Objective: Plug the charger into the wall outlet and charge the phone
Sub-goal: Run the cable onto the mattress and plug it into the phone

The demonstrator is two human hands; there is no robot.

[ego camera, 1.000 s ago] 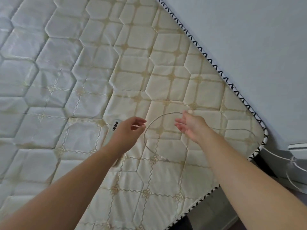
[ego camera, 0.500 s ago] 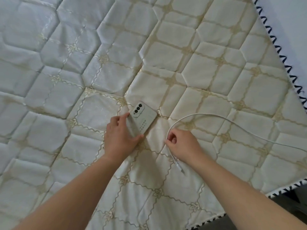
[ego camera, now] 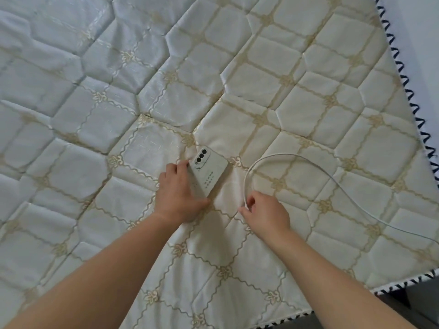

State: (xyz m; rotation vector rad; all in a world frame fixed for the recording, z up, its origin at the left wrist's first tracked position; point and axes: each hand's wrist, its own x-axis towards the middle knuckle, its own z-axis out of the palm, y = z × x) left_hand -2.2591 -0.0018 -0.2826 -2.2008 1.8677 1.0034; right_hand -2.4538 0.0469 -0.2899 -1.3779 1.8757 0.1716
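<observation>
A white phone (ego camera: 209, 173) lies face down on the quilted mattress (ego camera: 308, 91), its camera cluster pointing up-left. My left hand (ego camera: 179, 195) grips it along its left edge and lower end. A white charger cable (ego camera: 316, 167) arcs over the mattress from the right edge of the view to my right hand (ego camera: 264, 213), which pinches the cable near its end. The plug tip is hidden inside my fingers. The two hands are a short gap apart. No wall outlet is in view.
The mattress edge, trimmed in black-and-white zigzag piping (ego camera: 413, 100), runs down the right side and along the bottom right. A pale wall (ego camera: 425, 24) rises beyond it. Dark floor (ego camera: 408, 302) shows at the bottom right corner.
My view has shifted left over the mattress. My left hand came down and took hold of the phone. My right hand slid along the cable, so its free end no longer sticks out.
</observation>
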